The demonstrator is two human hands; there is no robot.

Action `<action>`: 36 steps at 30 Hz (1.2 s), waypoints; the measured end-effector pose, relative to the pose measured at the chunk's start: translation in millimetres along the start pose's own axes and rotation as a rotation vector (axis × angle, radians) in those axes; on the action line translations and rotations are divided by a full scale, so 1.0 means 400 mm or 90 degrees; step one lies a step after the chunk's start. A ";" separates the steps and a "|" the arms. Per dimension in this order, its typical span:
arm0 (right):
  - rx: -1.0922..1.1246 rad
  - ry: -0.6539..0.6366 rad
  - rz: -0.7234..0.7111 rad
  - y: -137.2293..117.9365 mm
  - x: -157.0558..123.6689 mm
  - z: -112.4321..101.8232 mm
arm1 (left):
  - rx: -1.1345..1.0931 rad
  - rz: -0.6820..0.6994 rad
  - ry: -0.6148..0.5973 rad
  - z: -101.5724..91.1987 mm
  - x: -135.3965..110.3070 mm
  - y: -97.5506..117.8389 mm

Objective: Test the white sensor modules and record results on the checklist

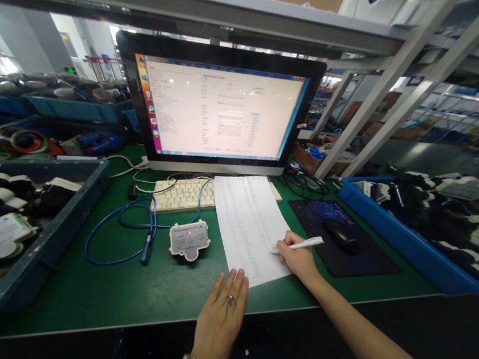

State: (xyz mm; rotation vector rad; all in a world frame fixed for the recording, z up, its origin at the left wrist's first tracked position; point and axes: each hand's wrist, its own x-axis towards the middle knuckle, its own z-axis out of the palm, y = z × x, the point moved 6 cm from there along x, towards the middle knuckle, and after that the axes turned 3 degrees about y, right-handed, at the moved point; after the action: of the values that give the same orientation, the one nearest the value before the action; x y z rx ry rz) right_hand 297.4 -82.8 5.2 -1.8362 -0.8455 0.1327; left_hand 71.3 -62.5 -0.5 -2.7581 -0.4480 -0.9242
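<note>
A white pen (306, 243) is pinched in my right hand (298, 258), its tip on the right part of a printed paper sheet (249, 230). Rows of small text run down the sheet, too blurred to read. My left hand (224, 312) lies flat with its fingers stretched out, the fingertips at the sheet's lower left edge. Just beyond that hand sits a small white and grey electronic module (189, 239) with a lit red light. A blue cable (115, 261) curls on the table to its left, ending in a plug. The sheet's top overlaps a keyboard (181, 196).
A monitor (223, 107) with a lit window stands behind the keyboard. To the right, a black mouse (342, 236) rests on a dark mouse pad (376, 262). Blue bins of parts flank the green table: a left bin (57, 238) and a right bin (418, 246). A metal shelf (247, 10) crosses overhead.
</note>
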 end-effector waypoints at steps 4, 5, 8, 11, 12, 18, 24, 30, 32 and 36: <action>0.002 0.004 -0.001 -0.002 0.000 -0.002 | 0.004 0.004 -0.018 0.005 -0.003 0.001; 0.003 0.005 -0.001 -0.002 0.000 -0.003 | 0.006 0.004 -0.021 0.005 -0.003 0.001; 0.005 0.005 0.000 -0.004 0.000 -0.003 | 0.012 0.008 -0.016 0.003 -0.003 0.001; 0.007 0.009 0.003 -0.004 -0.001 -0.003 | 0.012 0.008 -0.012 0.001 -0.003 0.001; 0.008 0.009 0.003 -0.004 0.000 -0.003 | 0.010 0.007 -0.012 0.002 -0.003 0.001; 0.024 0.017 0.009 -0.003 0.003 -0.003 | 0.011 -0.002 -0.004 0.005 -0.005 -0.001; 0.071 0.016 0.043 0.013 0.005 -0.008 | 0.015 0.007 -0.014 0.005 -0.006 0.002; 0.161 0.037 0.085 0.015 0.013 -0.017 | 0.036 0.008 0.009 0.013 -0.012 0.001; 0.199 0.013 0.079 0.009 0.011 -0.018 | 0.059 0.010 0.041 0.029 -0.018 0.002; 0.118 -0.050 0.035 0.028 -0.007 -0.045 | 0.105 0.048 0.233 0.065 -0.030 0.005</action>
State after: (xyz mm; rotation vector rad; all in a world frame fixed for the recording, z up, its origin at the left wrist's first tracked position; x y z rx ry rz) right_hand 309.1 -100.6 2.7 -1.6894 -0.8099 0.3103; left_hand 77.2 -60.0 -28.4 -2.3703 -0.3366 -1.2752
